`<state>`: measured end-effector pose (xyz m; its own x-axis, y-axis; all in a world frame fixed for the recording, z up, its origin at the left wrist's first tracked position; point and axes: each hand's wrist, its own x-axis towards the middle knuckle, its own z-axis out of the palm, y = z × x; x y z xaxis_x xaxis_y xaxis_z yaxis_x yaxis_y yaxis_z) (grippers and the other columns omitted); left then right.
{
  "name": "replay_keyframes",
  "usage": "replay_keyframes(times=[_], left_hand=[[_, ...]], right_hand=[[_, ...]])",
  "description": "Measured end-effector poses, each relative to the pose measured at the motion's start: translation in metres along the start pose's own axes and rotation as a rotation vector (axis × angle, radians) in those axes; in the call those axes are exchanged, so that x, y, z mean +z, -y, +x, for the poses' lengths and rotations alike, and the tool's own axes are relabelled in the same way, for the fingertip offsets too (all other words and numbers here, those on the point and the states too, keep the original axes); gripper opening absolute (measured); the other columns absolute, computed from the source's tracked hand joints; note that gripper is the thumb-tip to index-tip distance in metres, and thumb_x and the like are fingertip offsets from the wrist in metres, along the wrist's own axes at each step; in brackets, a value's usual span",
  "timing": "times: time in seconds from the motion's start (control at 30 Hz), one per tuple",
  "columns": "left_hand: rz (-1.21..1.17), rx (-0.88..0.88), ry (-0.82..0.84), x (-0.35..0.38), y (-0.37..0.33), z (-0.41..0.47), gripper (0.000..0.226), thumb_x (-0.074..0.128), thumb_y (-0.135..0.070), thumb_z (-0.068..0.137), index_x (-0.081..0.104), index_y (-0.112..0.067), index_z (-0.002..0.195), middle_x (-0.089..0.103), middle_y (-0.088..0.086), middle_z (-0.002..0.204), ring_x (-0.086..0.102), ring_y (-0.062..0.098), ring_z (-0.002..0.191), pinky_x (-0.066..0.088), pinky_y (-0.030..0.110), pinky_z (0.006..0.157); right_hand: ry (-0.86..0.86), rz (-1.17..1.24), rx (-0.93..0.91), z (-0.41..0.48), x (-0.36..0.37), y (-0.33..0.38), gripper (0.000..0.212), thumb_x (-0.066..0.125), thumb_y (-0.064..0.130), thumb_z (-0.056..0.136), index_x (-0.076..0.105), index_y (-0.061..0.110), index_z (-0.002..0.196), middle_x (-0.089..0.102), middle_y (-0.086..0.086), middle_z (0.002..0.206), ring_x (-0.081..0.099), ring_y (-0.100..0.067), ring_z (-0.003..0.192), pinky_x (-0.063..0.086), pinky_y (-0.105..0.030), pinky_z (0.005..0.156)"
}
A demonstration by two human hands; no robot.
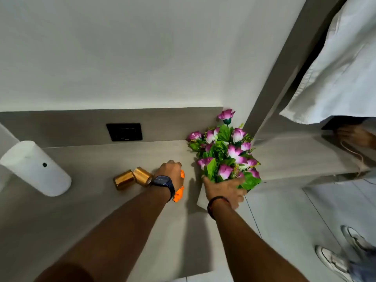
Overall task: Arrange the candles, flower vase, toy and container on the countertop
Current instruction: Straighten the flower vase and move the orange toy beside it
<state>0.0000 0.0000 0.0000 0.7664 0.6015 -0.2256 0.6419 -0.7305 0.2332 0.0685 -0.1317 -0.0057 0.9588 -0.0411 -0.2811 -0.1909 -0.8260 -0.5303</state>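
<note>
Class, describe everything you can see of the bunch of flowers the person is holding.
The flower bunch looks artificial: many pink-purple rosebuds with white bases, set among bright green leaves and small yellow-green sprigs. One bud stands taller than the rest at the far side. It is upright, at the right end of the grey countertop, near the corner by the wall. The right hand wraps around its base, hiding any vase beneath; whether it rests on the counter cannot be told. The back leaves appear close to the backsplash.
</note>
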Motion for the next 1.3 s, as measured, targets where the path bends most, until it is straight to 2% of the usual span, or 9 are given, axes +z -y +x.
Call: replay_keyframes(times=[0.1,0.2,0.37,0.6,0.8,0.9,1.1,1.23,1.3], left_hand=[[0.088,0.031,0.016,0.006,0.002,0.012,0.036,0.052,-0.008,0.088,0.054,-0.011,0.124,0.052,0.014,0.127,0.049,0.037,0.115,0.048,0.046,0.092],[0.035,-0.034,0.010,0.011,-0.005,0.020,0.032,0.057,-0.022,0.087,0.056,-0.011,0.116,0.055,0.015,0.121,0.055,0.036,0.109,0.049,0.043,0.085],[0.088,-0.119,0.044,0.036,-0.017,0.027,0.049,0.066,-0.037,0.083,0.054,-0.010,0.121,0.051,0.015,0.128,0.052,0.035,0.114,0.047,0.041,0.090],[0.231,-0.201,0.071,0.048,-0.025,0.040,0.047,0.060,-0.019,0.086,0.048,-0.007,0.130,0.042,0.014,0.135,0.047,0.036,0.119,0.045,0.043,0.093],[0.249,-0.215,-0.023,0.045,-0.013,0.048,0.031,0.048,-0.006,0.089,0.053,-0.005,0.120,0.057,0.017,0.117,0.056,0.038,0.107,0.048,0.044,0.087],[0.062,-0.218,-0.053,0.042,-0.007,0.057,0.030,0.060,-0.014,0.082,0.059,-0.010,0.112,0.059,0.015,0.112,0.058,0.036,0.102,0.050,0.040,0.082],[-0.690,-0.272,-0.076,0.035,-0.007,0.081,0.031,0.080,-0.035,0.062,0.071,-0.020,0.088,0.072,0.002,0.083,0.066,0.026,0.079,0.048,0.027,0.064],[-0.885,-0.277,-0.114,0.045,-0.002,0.086,0.020,0.080,-0.022,0.063,0.072,-0.016,0.081,0.074,0.004,0.078,0.069,0.025,0.080,0.055,0.033,0.072],[-0.924,-0.305,-0.158,0.051,0.003,0.085,0.029,0.079,-0.019,0.065,0.072,-0.016,0.094,0.074,0.005,0.086,0.069,0.024,0.087,0.054,0.031,0.078]], right_hand=[[0.103,0.021,0.155,-0.006,0.016,-0.007,0.136,0.080,0.060,0.058,-0.008,0.010,0.150,0.031,-0.029,0.143,0.037,-0.043,0.127,0.041,-0.050,0.098],[0.084,0.046,0.146,0.000,0.036,-0.012,0.129,0.082,0.050,0.060,-0.001,0.007,0.149,0.037,-0.026,0.140,0.041,-0.041,0.125,0.041,-0.049,0.098],[-0.104,0.200,0.037,0.019,0.047,-0.020,0.106,0.083,0.048,0.057,0.028,0.002,0.135,0.050,-0.022,0.128,0.050,-0.042,0.116,0.046,-0.049,0.090],[-0.143,0.413,-0.282,0.048,0.051,-0.024,0.092,0.088,0.035,0.053,0.035,0.009,0.124,0.061,-0.018,0.113,0.061,-0.038,0.102,0.051,-0.043,0.084],[-0.042,0.427,-0.562,0.070,0.063,-0.015,0.083,0.093,0.022,0.052,0.049,0.003,0.119,0.042,0.004,0.100,0.045,-0.010,0.086,0.036,-0.010,0.078],[-0.028,0.466,-0.581,0.077,0.071,-0.010,0.086,0.094,0.020,0.051,0.052,-0.005,0.122,0.052,-0.010,0.106,0.042,-0.013,0.098,0.016,0.014,0.081],[0.013,0.519,-0.562,0.090,0.077,-0.002,0.071,0.085,0.038,0.056,0.061,0.007,0.115,0.062,-0.014,0.112,0.058,-0.019,0.101,0.022,0.010,0.083],[0.028,0.552,-0.551,0.099,0.085,0.002,0.065,0.089,0.029,0.056,0.061,0.007,0.110,0.064,-0.006,0.102,0.056,-0.008,0.091,0.024,0.010,0.080],[0.056,0.556,-0.545,0.104,0.091,0.001,0.054,0.091,0.022,0.056,0.064,0.012,0.102,0.063,0.005,0.093,0.056,-0.008,0.088,0.022,0.011,0.082]])
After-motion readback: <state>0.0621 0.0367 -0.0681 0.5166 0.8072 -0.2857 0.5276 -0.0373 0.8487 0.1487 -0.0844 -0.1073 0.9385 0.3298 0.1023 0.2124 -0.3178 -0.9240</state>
